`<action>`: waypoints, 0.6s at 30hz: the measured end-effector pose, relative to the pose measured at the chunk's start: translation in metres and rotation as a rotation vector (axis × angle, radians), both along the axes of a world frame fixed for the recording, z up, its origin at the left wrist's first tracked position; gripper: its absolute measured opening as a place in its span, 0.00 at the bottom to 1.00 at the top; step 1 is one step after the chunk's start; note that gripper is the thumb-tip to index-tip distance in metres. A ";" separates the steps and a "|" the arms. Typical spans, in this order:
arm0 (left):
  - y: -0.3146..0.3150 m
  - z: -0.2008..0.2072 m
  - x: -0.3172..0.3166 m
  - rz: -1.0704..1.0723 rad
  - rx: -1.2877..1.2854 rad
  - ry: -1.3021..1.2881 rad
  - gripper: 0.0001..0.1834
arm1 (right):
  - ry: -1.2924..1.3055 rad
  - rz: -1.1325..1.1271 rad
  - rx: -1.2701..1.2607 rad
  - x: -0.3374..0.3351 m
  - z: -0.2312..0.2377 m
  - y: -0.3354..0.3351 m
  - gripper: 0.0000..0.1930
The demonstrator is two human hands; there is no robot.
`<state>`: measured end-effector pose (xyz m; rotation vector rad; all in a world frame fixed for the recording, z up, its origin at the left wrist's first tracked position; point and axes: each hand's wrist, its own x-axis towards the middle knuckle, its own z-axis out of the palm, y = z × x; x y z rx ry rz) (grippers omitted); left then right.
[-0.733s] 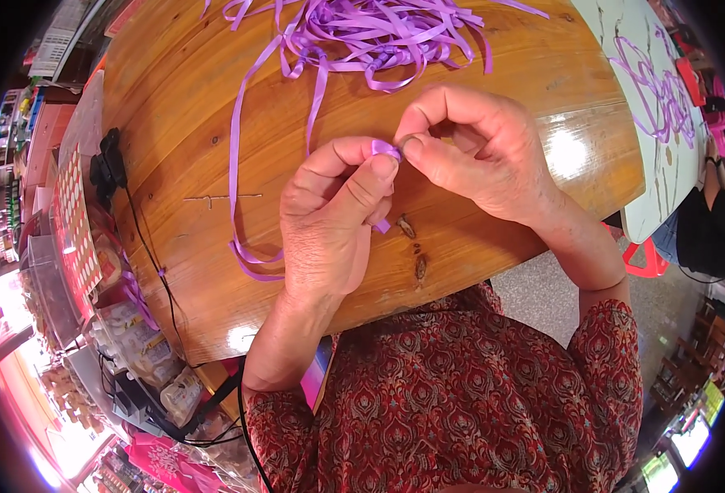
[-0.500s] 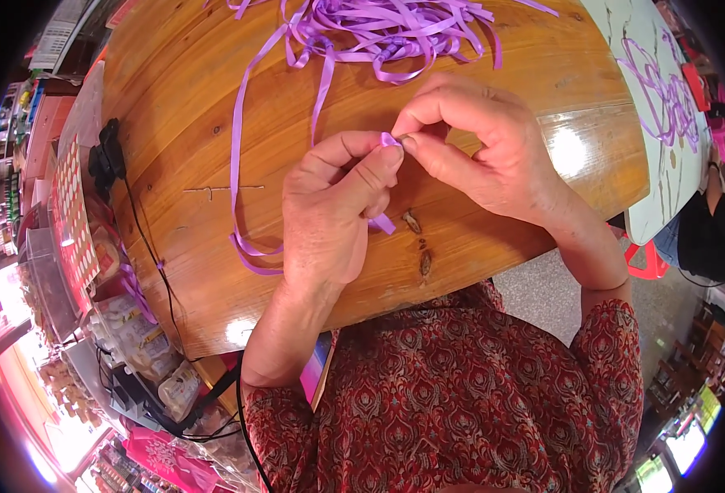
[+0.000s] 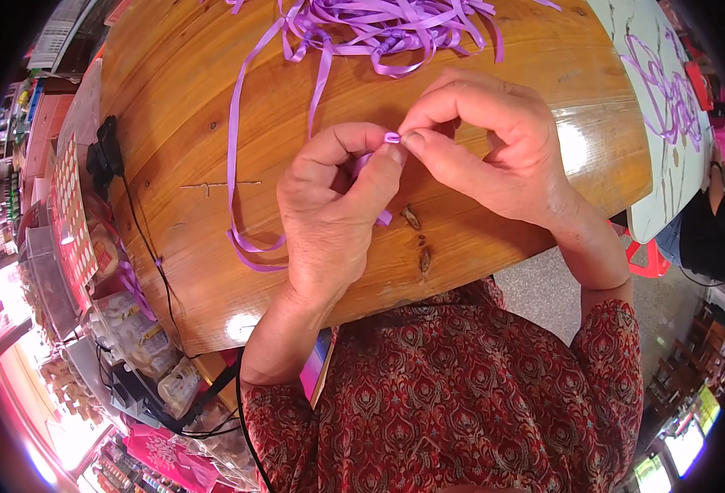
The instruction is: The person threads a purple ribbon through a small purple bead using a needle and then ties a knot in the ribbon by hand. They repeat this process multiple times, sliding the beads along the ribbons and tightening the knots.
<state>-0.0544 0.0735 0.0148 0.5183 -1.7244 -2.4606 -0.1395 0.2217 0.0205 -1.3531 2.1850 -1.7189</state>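
Between the thumb and forefinger of my left hand (image 3: 330, 197) a small folded loop of purple ribbon (image 3: 392, 138) is pinched. The ribbon's tail comes out below the curled fingers, and a longer strand (image 3: 233, 148) runs left of the hand up to a heap of purple ribbon (image 3: 395, 33) at the table's far side. My right hand (image 3: 486, 148) is closed in a pinch at the right edge of the loop, its fingertips touching the left thumb. Whether it grips the ribbon or something thin is too small to tell.
A thin twisted wire-like piece (image 3: 221, 184) lies on the wooden table (image 3: 576, 74), left of my left hand. A black plug and cable (image 3: 109, 148) sit at the left edge. More purple ribbon (image 3: 667, 103) lies on a white marbled surface at right, near another person's arm.
The ribbon at my left fingertips now shows as a small open loop. Both hands have shifted slightly, and my right hand has turned a little and stays close to the loop.
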 end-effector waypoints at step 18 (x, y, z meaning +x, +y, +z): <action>-0.003 -0.015 0.001 -0.039 0.320 0.194 0.05 | -0.713 0.012 -0.052 0.013 0.008 -0.002 0.03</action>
